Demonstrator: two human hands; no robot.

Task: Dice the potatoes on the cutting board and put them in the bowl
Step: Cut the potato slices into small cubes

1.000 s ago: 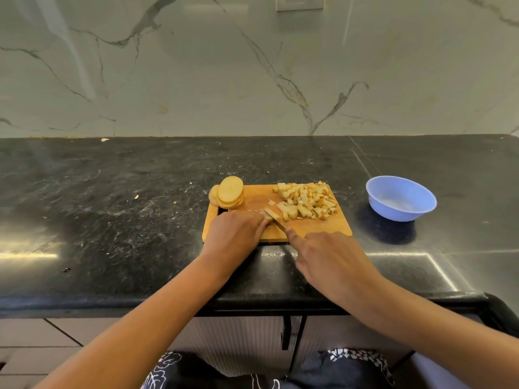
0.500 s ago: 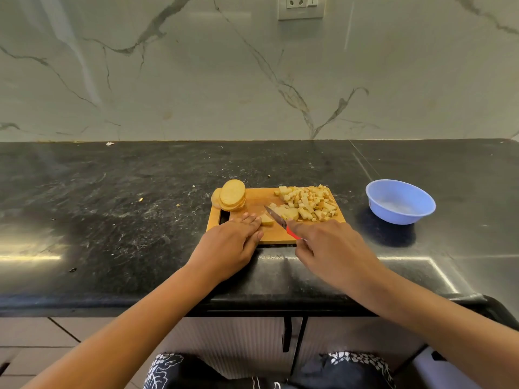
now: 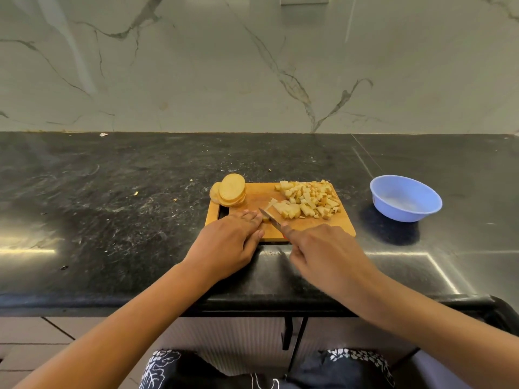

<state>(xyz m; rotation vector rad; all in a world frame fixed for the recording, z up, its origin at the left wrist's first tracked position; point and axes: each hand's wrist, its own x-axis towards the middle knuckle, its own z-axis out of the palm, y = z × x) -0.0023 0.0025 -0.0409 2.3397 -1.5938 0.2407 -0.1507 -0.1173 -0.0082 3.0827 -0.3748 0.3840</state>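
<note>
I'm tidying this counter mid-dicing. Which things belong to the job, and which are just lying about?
Job: cutting board, stacked potato slices, diced potato, knife, blue bowl.
Lying about: small scraps on the counter, white bit at its back edge.

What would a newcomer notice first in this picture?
First, the wooden cutting board near the counter's front edge, with a pile of diced potato on its right and a stack of round slices at its far left corner. Over its near edge, the right hand grips a knife beside the left hand. A blue bowl stands to its right.
</note>
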